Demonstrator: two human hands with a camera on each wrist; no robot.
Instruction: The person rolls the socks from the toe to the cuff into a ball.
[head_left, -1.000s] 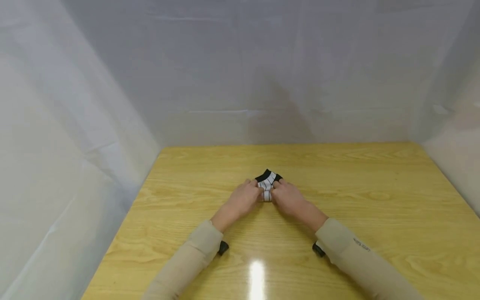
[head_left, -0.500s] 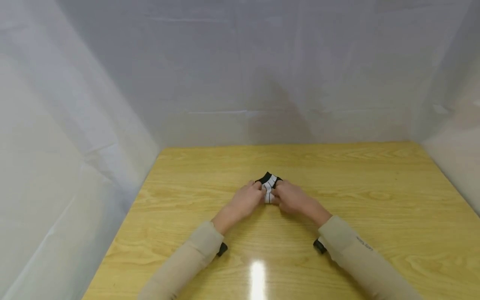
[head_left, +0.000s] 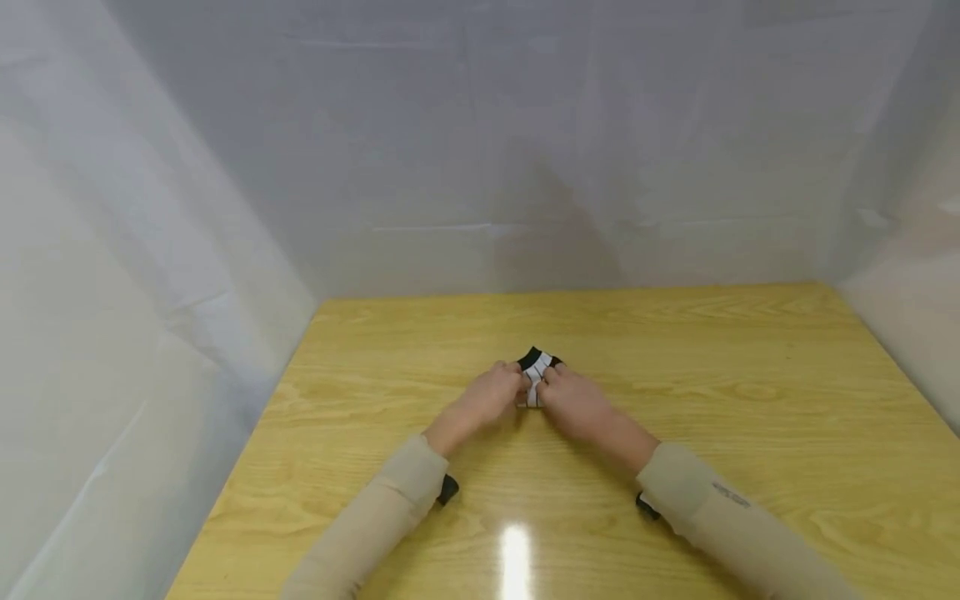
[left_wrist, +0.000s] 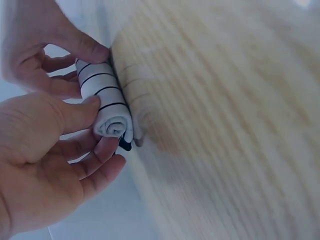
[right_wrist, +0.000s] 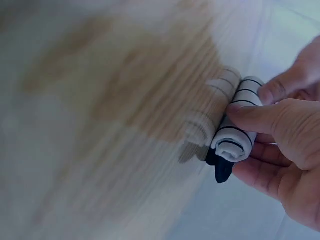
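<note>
1. Nearest the camera, two beige sleeves (head_left: 360, 533) reach forward over the yellow wood-grain counter (head_left: 750, 400), with a bright glare spot on the surface between them.
2. A small dark device sits at each wrist, under the cuff; what it is cannot be made out from the head view.
3. The left hand (head_left: 487, 398) and the right hand (head_left: 573, 402) meet near the middle of the counter, fingertips almost touching each other.
4. Between them lies the rolled sock (head_left: 536, 375), white with thin black stripes and a black tip, resting on the counter.
5. The left grip pinches the roll: thumb (left_wrist: 75, 112) on top, fingers curled under its near end, where the spiral of the roll shows.
6. The right grip also pinches it, thumb (right_wrist: 260, 117) pressed across the stripes and fingers curled beneath.
7. Judging by the look, the sock (right_wrist: 235, 130) is light, soft knit that gives under pressure and will spring loose if released, so a firm hold around the middle of the roll, over the outer layer's edge, seems best.
8. Beyond the hands the counter runs back to pale translucent sheeting (head_left: 487, 150) that closes it in behind and on both sides.
</note>
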